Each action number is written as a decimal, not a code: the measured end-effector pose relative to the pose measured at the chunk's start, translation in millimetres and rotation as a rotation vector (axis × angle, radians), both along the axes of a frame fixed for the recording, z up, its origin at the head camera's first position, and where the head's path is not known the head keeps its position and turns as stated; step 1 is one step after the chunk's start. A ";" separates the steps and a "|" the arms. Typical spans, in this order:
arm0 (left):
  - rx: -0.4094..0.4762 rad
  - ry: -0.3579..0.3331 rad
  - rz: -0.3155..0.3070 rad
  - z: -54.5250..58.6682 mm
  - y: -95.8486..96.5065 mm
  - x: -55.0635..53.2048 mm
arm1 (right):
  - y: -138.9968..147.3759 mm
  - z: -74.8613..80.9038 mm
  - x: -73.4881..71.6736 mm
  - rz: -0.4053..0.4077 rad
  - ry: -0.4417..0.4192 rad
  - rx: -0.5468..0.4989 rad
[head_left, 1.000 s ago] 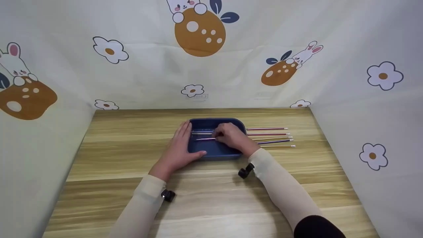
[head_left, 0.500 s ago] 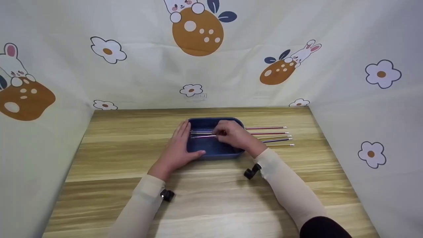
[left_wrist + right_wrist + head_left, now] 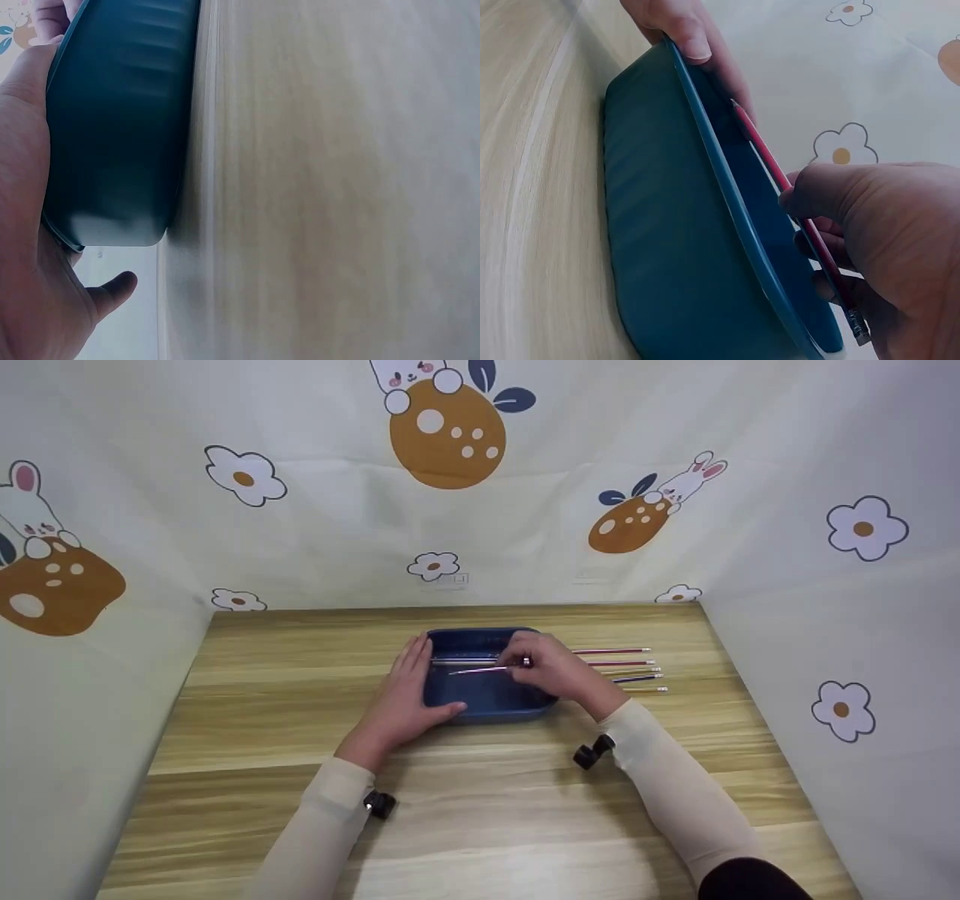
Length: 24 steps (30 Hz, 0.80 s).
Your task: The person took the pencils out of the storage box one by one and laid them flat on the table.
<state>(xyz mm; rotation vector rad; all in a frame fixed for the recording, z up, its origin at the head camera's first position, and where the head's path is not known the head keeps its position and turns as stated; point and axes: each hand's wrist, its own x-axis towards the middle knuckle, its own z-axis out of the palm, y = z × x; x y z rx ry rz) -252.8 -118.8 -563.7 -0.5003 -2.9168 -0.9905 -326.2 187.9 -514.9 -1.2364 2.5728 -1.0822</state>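
Observation:
A blue rectangular box (image 3: 487, 694) stands open-topped near the back of the table. My left hand (image 3: 401, 697) rests on its left end, fingers fairly straight along that side and thumb (image 3: 448, 710) over the front rim. Above the box, my right hand (image 3: 551, 664) pinches a red pencil (image 3: 480, 669), its sharpened tip pointing left. The right wrist view shows this pencil (image 3: 761, 148) slanting over the rim, eraser end near my palm. At least one other pencil (image 3: 461, 660) lies in the box, partly hidden by my right hand.
Several pencils lie side by side right of the box, erasers to the right, among them a red pencil (image 3: 611, 650) and a blue pencil (image 3: 639, 678); the hand and box hide their left ends. Patterned cloth (image 3: 330, 525) walls in the wooden table (image 3: 465, 810).
My right hand has shifted right, drawing the red pencil with it; half a second ago the pencil's tip was nearer the box's left end. My left hand stays on the box.

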 end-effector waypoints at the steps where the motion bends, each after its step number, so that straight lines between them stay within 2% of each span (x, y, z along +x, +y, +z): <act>1: 0.004 0.000 -0.001 0.3 0.0 0.1 | 2.4 0.1 0.4 0.000 -0.001 -0.009; 11: -0.005 0.008 -0.010 -1.8 -0.2 -1.7 | 30.5 2.7 7.7 -0.068 -0.066 -0.071; 24: -0.016 0.011 -0.002 -2.7 -0.4 -2.3 | 59.4 4.2 12.7 -0.103 -0.048 -0.068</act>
